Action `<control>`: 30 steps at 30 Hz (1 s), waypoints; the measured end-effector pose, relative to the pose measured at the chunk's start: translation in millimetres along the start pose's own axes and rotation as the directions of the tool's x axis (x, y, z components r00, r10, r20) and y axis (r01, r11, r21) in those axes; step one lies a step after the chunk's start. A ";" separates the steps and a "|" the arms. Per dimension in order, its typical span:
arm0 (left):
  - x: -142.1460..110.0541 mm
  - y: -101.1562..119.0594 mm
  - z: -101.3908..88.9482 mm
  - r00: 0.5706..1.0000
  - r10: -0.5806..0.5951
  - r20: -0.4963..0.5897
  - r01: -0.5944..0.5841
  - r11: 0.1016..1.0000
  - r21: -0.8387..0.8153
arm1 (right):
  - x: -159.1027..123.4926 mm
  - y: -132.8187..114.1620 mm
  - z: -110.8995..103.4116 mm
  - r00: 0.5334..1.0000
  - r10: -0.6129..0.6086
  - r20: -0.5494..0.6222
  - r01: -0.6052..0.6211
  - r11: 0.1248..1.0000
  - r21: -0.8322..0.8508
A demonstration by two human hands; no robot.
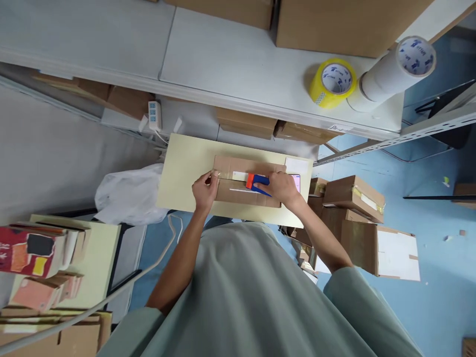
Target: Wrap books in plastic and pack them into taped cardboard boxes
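A flat brown cardboard box (238,196) lies on a small pale-yellow table (182,171), its flaps meeting along a lengthwise seam. My right hand (283,188) grips a blue tape dispenser (261,184) with an orange-red front, low over the box's right half. At the left end of the seam, my left hand (206,191) is pinched at the box edge; a small shiny bit, perhaps the tape's end, shows by the fingertips. Beside my right hand lies a phone (296,181) with a lit screen, partly covered. White strips show on the box top.
A grey shelf (238,59) stands beyond the table, bearing a yellow tape roll (332,83), white rolls (397,69) and large cartons. A power strip (154,115) hangs left. Cardboard boxes (359,243) are stacked right, a plastic bag (130,193) left, and a cable (148,270) crosses lower left.
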State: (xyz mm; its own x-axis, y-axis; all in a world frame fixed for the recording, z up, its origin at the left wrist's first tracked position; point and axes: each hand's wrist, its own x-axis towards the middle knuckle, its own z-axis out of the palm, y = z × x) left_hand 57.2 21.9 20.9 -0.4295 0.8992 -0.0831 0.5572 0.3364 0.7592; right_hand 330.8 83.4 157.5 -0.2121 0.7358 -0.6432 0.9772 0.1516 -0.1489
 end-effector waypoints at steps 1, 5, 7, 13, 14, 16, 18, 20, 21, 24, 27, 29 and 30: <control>-0.1 -0.6 4.5 1.000 -0.001 -0.024 0.002 1.000 0.028 | -0.3 0.0 0.6 1.000 -0.006 -0.001 0.006 1.000 0.002; -5.4 -7.1 16.7 0.994 0.022 -0.105 -0.012 0.996 0.092 | -2.4 -0.8 2.2 1.000 -0.025 0.002 0.025 1.000 0.001; -8.3 -10.0 19.0 0.992 0.033 -0.125 -0.020 0.994 0.104 | -5.6 -1.2 0.2 0.999 -0.034 0.000 0.034 0.999 0.003; -10.1 -12.3 20.2 0.988 0.025 -0.153 -0.010 0.995 0.101 | -35.4 26.3 -22.3 0.998 -0.045 0.051 0.043 0.998 0.039; -9.9 -12.3 20.4 0.988 0.021 -0.153 -0.005 0.995 0.104 | -43.3 39.1 -27.0 0.998 -0.028 0.054 0.026 0.999 0.041; -9.5 -12.5 21.1 0.987 0.013 -0.162 0.004 0.995 0.103 | -60.3 72.2 -35.4 0.998 0.016 0.064 -0.019 0.999 0.048; -9.0 -13.2 22.0 0.986 0.007 -0.166 0.008 0.996 0.090 | -76.4 110.6 -41.4 0.993 0.080 0.089 -0.086 0.994 0.067; -8.5 -13.9 22.8 0.987 0.000 -0.160 0.014 0.996 0.084 | -87.9 146.4 -43.5 0.980 0.141 0.141 -0.157 0.981 0.111; -8.2 -14.3 23.1 0.988 -0.003 -0.153 0.016 0.996 0.086 | -90.8 160.8 -42.6 0.972 0.163 0.172 -0.187 0.972 0.139; -7.7 -15.0 23.4 0.991 -0.002 -0.137 0.015 0.995 0.094 | -86.2 184.1 -31.2 0.964 0.175 0.199 -0.211 0.961 0.177; -7.5 -15.0 23.2 0.989 0.006 -0.145 0.011 0.993 0.114 | -67.3 181.0 -11.8 0.965 0.202 0.170 -0.223 0.968 0.118; -7.3 -14.7 23.1 0.988 0.016 -0.151 0.004 0.992 0.130 | -54.0 172.3 0.5 0.962 0.217 0.165 -0.232 0.969 0.080; -7.3 -14.4 23.0 0.988 0.023 -0.151 -0.002 0.991 0.135 | -48.7 167.6 5.6 0.963 0.216 0.161 -0.229 0.971 0.065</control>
State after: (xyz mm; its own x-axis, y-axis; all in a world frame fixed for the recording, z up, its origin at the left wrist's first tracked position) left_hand 68.7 17.0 -4.3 -0.5193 0.8539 0.0330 0.6493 0.3692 0.6649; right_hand 504.8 69.2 159.6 0.0052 0.6351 -0.7724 0.9969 -0.0641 -0.0461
